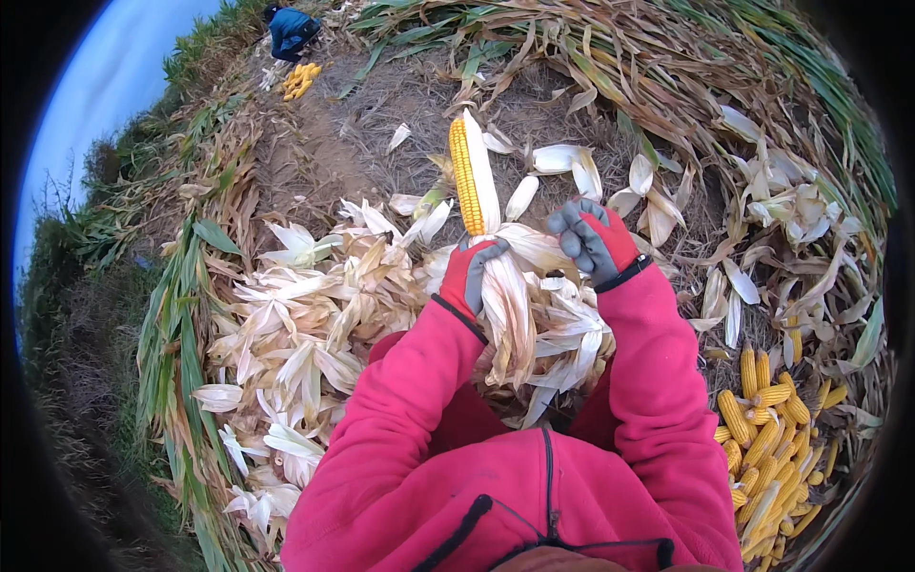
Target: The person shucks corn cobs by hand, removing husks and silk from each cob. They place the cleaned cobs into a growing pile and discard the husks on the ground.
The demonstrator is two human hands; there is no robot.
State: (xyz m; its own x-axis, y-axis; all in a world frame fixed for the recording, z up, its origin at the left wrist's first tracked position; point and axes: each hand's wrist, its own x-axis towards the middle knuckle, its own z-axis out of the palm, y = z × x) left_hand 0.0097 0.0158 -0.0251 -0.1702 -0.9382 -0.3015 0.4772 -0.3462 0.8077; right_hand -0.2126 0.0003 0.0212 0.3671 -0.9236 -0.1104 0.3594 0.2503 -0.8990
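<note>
My left hand (471,271), in a red and grey glove, is closed around the base of an ear of corn (465,179). The ear stands tip away from me, its yellow kernels bare on the left and a pale husk leaf (484,176) still along its right side. Peeled husk (508,319) hangs down below that hand, toward my lap. My right hand (596,240), gloved alike, is closed with curled fingers, just right of the ear. A husk leaf (530,244) spreads from the ear's base toward it; what its fingers hold is hidden.
Loose husks (305,329) are heaped on my left and in front of my knees. Husked ears (772,458) lie piled at my right. Dry stalks (658,76) stretch across the far right. A person in blue (291,34) crouches far left beside more ears (301,81).
</note>
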